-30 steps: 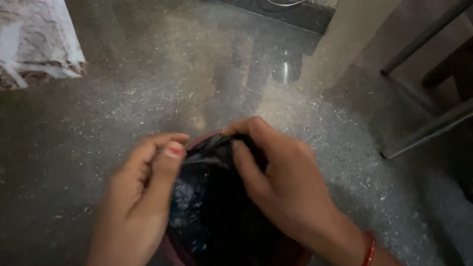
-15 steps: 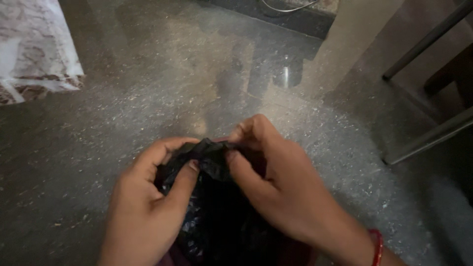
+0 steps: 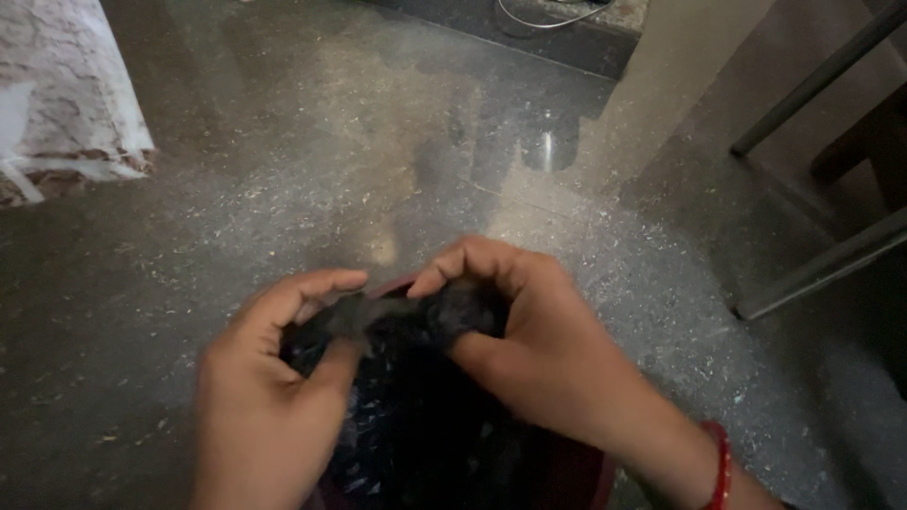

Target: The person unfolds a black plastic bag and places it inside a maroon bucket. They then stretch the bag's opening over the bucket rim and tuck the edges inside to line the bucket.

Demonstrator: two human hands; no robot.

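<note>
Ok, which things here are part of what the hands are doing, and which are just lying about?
In hand:
left hand
right hand
black plastic bag, top pinched by both
dark red bin it sits in

Lying about:
patterned cloth
metal bars
cable

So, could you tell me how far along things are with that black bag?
The black bag already sits in the maroon bin. Its top is gathered between the left hand and right hand. No finished knot shows, and the bag is not lifted out.
</note>
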